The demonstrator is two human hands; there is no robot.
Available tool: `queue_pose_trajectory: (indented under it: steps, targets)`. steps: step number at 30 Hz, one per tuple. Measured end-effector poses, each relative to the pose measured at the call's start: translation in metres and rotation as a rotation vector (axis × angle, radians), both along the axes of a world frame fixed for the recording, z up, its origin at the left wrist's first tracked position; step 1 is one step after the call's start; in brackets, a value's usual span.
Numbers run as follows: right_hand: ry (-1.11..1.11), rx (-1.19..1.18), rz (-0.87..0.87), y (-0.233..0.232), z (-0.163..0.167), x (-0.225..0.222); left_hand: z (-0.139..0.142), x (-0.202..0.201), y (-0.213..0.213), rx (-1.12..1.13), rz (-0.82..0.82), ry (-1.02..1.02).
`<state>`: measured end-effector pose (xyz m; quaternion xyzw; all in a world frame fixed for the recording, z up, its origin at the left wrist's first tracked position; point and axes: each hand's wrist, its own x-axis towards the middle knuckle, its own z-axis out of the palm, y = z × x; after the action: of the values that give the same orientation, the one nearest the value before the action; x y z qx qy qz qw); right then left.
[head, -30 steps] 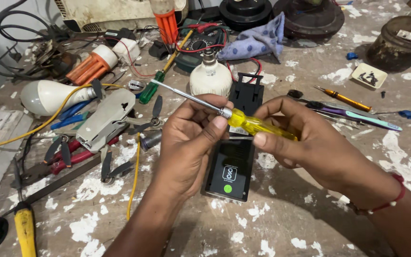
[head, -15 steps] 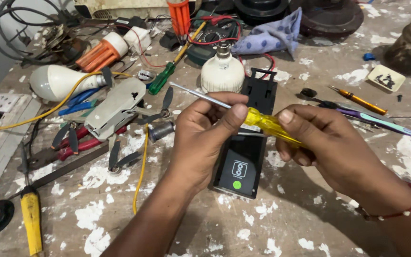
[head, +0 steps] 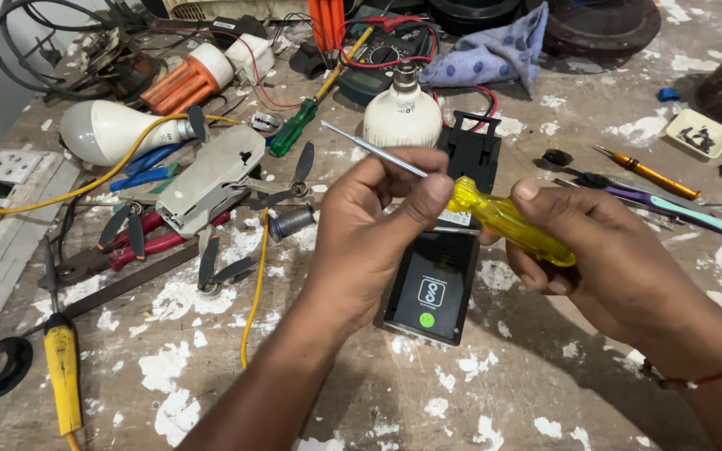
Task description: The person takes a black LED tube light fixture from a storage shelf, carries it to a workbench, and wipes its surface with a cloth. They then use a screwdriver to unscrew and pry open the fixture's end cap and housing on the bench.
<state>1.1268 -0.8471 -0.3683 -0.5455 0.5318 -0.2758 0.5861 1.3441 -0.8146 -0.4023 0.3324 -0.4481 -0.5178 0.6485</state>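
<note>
My right hand (head: 620, 267) grips the clear yellow handle of a screwdriver (head: 507, 221). Its metal shaft points up and to the left. My left hand (head: 378, 234) pinches the screwdriver where the shaft meets the handle, thumb on top. Both hands hover over a black phone (head: 434, 288) lying flat on the worn bench, its screen showing a white icon and a green dot. A black stand (head: 471, 154) sits just behind the phone.
A small grey drone (head: 211, 179) with folded propellers lies left of my hands, beside red-handled pliers (head: 139, 246). Two white bulbs (head: 401, 113) (head: 110, 129), a green screwdriver (head: 294, 129), a multimeter with red leads, a blue cloth (head: 486, 54) and an orange screwdriver (head: 649, 174) crowd the back. A yellow-handled tool (head: 62, 376) lies front left.
Both hands with the screwdriver have drifted a little to the right and down in view as the camera shifted. The grip on the screwdriver is unchanged.
</note>
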Motion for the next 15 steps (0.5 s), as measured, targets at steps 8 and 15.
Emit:
queue_pose_trajectory:
  steps: [8, 15]
  targets:
    - [-0.145, -0.015, 0.107, -0.001, -0.002, -0.005, 0.006, 0.002, 0.000, -0.019, -0.100, 0.193]
    - [-0.135, -0.013, 0.101, -0.003, -0.008, -0.009, 0.007, 0.002, 0.002, -0.072, -0.040, 0.111]
